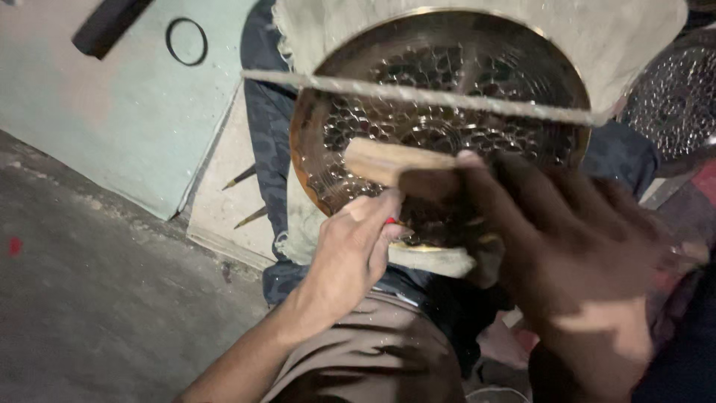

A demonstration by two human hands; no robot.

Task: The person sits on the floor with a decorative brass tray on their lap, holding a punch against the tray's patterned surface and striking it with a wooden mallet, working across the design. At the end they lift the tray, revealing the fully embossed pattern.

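Note:
A round brass plate [440, 82] with a hammered, embossed pattern rests on a pale cloth [634, 37] over my lap. My right hand [574, 246], blurred by motion, grips a wooden-handled tool [388, 160] that lies across the plate's lower part. My left hand [350, 250] pinches a small tool with a red tip [390, 221] against the plate's near rim. A pale cord or rod [418, 95] runs across the plate from left to right.
A second embossed metal plate [675, 97] lies at the right edge. Two pointed metal punches [242, 198] lie on a pale board at left. A black ring [186, 41] and a dark strap sit on a green sheet. Grey concrete floor lies lower left.

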